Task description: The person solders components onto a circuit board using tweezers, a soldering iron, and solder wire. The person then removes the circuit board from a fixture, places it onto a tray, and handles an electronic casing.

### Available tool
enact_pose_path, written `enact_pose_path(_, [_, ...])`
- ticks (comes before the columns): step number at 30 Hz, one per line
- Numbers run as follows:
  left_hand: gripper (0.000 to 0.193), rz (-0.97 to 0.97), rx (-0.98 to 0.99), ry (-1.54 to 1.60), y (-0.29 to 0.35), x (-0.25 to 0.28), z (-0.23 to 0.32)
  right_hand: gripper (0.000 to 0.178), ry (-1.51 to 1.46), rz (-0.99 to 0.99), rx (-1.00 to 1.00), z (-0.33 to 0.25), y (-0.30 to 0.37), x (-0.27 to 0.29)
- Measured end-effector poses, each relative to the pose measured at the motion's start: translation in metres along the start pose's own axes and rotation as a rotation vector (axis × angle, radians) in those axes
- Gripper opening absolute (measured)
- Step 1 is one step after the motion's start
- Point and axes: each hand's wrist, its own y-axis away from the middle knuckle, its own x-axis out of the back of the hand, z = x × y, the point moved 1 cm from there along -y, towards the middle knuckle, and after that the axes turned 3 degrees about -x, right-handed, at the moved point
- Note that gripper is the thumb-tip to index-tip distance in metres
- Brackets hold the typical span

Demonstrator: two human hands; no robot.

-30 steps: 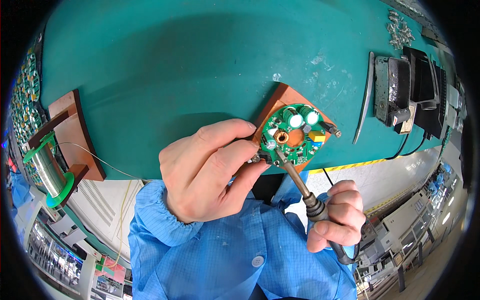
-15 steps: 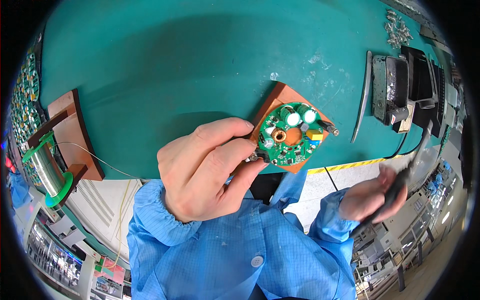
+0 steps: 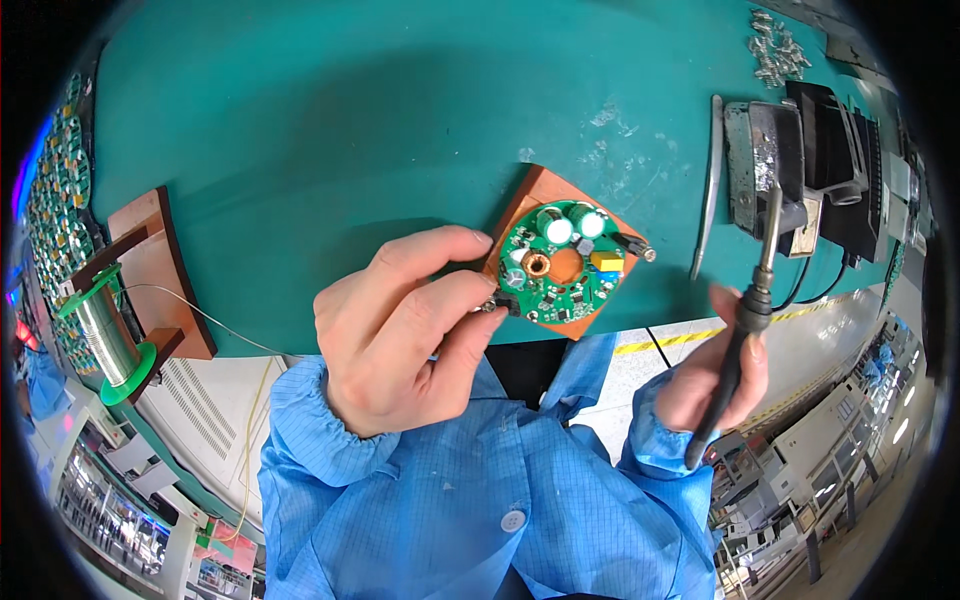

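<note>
A round green circuit board (image 3: 580, 297) with capacitors, a copper coil and a yellow component lies on a brown wooden block (image 3: 537, 183). My left hand (image 3: 400, 325) is at its left edge, thumb and middle finger closed on a small black connector (image 3: 507, 303) with a metal end. The index fingertip of that hand rests by the block's edge. A similar black piece with a metal tip (image 3: 634, 246) sticks out on the board's far right. My right hand (image 3: 715, 375) grips the black handle of a soldering iron (image 3: 745, 335), its metal tip pointing up and away, apart from the board.
Solder wire on a green spool (image 3: 110, 340) hangs in a wooden stand at left, its strand running toward my left sleeve. At right are tweezers (image 3: 708, 190), a metal soldering-iron stand (image 3: 765, 150) and a pile of small metal parts (image 3: 777, 50). Several boards (image 3: 58, 210) line the far left.
My right hand has brought the soldering iron leftward, and it now points up more sharply. The left hand keeps its hold beside the board; the whole view has shifted slightly.
</note>
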Motion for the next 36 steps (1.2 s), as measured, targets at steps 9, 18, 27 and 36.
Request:
enact_pose_path(9, [0.025,-0.012,0.070,0.063,0.007,0.001,0.001,0.102,-0.084,-0.228,0.158,-0.021,-0.031,-0.057])
enact_pose_path(18, [0.072,0.013,0.369,0.675,0.013,0.000,0.059,0.107,-0.494,0.262,0.115,-0.056,0.002,-0.080])
enact_pose_path(27, [0.066,-0.007,0.385,1.080,-0.003,0.016,0.054,0.114,-0.760,0.294,-0.097,-0.064,0.011,-0.060])
enact_pose_path(36, [0.065,-0.027,0.369,1.121,-0.007,0.018,0.063,0.116,-0.764,0.124,0.059,-0.058,0.012,-0.062])
